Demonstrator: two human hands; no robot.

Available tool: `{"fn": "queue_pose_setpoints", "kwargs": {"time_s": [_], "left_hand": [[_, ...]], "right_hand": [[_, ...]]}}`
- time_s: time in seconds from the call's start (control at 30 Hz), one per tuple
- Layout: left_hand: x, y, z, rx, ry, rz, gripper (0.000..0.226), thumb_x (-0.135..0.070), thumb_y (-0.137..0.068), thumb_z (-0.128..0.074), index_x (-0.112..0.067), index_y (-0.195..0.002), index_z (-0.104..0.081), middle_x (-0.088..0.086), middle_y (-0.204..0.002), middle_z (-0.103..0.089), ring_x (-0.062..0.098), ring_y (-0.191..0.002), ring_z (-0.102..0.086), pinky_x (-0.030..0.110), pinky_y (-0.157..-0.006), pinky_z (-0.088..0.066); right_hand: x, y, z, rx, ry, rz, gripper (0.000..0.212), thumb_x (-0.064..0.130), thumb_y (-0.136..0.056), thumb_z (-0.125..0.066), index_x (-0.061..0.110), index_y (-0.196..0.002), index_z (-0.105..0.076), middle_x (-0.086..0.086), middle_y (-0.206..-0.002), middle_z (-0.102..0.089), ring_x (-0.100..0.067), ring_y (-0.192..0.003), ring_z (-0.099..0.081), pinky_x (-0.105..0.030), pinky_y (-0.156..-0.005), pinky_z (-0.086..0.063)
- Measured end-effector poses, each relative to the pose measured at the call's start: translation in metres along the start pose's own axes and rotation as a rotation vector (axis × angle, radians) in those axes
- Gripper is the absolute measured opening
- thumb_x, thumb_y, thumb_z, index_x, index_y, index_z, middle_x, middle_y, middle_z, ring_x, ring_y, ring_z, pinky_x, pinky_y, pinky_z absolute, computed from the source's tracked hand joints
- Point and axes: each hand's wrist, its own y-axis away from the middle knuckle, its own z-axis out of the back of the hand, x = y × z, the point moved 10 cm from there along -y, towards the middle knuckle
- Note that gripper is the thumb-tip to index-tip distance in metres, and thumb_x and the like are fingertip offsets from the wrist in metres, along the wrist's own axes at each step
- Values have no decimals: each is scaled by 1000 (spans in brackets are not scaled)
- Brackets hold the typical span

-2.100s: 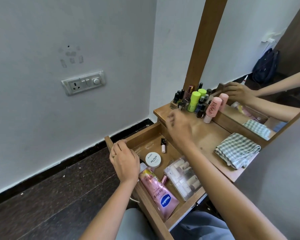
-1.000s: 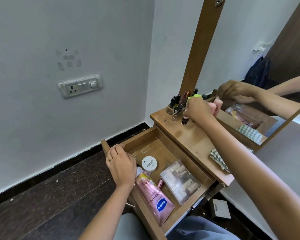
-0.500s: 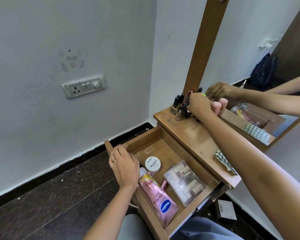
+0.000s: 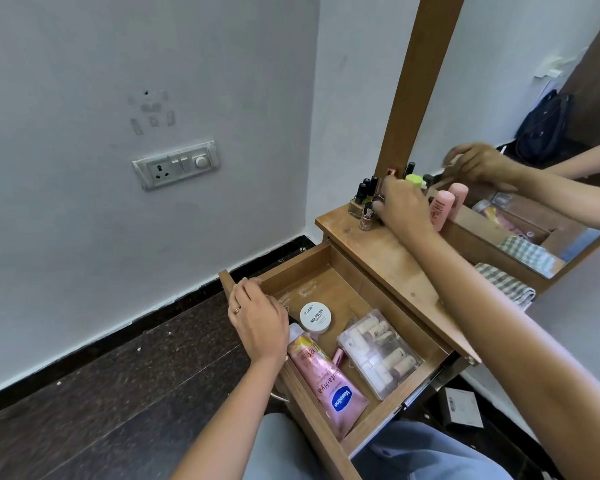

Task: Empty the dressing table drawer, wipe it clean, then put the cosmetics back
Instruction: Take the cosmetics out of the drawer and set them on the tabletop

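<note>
Still Clearing the Drawer, Bottle by Bottle

Grips the front rim of the open drawer [image 4: 284, 265] with the left hand [image 4: 257, 323], at the drawer's 9 o'clock corner. Fingers curled over the edge, ring showing, forearm coming up from 6 o'clock.

Stretches the right arm toward 1 o'clock across the tabletop [image 4: 395, 265] and sets the right hand [image 4: 400, 206] among the nail polish bottles [image 4: 361, 199] at the foot of the mirror [image 4: 534, 98]. Knuckles up, fingers bent down into the cluster. Cannot tell whether they pinch a bottle or only touch one, since the back of the hand hides them. Stands just beside a pink bottle [image 4: 440, 209] at the hand's 3 o'clock.

Holds three things in the drawer, well apart from the right hand and toward its 6 o'clock:
- a white jar [image 4: 315, 317] at 3 o'clock of the left hand
- a pink tube [image 4: 326, 379] along the front wall, at 5 o'clock of that hand
- a clear case [image 4: 380, 351] at 3 o'clock of the tube

Differs from two seconds back by one small bottle, then lying beyond the jar and now gone from the drawer. Carried a small dark bottle over the tabletop in the right hand a second back. Keeps the left hand's hold unchanged throughout.
</note>
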Motion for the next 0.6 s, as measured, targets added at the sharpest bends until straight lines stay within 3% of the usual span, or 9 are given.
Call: {"fn": "queue_pose_setpoints", "kwargs": {"time_s": [0.1,0.2,0.27,0.37,0.43,0.6], "left_hand": [[2,-1,-2,11,27,10,26,-5,-87,-52,-8,-113,-53,14,-128,-54,33,-127,-45,49,-104,-37],[3,-1,-2,24,67,36,39,2,-84,-53,-4,-122,-50,20,-140,-43,39,-132,-38,52,-105,-35],[3,0,0,32,88,52,45,7,-82,-54,-3,-126,-48,22,-143,-38,40,-135,-34,52,-107,-33],[0,2,1,36,99,53,47,9,-81,-53,-4,-126,-48,21,-142,-39,40,-134,-34,53,-107,-33],[1,2,1,39,90,51,47,8,-80,-54,-5,-125,-48,19,-141,-41,40,-133,-36,52,-107,-33],[1,0,0,46,45,32,48,6,-79,-59,-6,-124,-49,18,-139,-44,38,-132,-40,52,-108,-34]], "right_hand": [[34,62,-35,195,-256,50,12,23,-86,-60,12,-83,-66,-3,-78,-66,-19,-70,-62,-34,-68,-55],[78,118,-97,503,-371,171,11,18,-85,-62,12,-86,-72,1,-84,-71,-12,-72,-64,-30,-73,-57],[88,134,-135,622,-484,118,11,12,-85,-63,6,-87,-73,-3,-87,-73,-9,-70,-63,-23,-70,-56],[100,146,-175,720,-527,42,15,12,-87,-67,-1,-82,-69,-10,-82,-70,-8,-62,-55,-14,-55,-43],[109,151,-193,758,-500,24,18,11,-85,-68,9,-69,-59,-4,-69,-61,-9,-58,-51,-17,-51,-39],[113,146,-212,758,-453,-26,27,5,-74,-71,18,-61,-53,-4,-69,-59,-19,-65,-57,-32,-61,-48]]}}
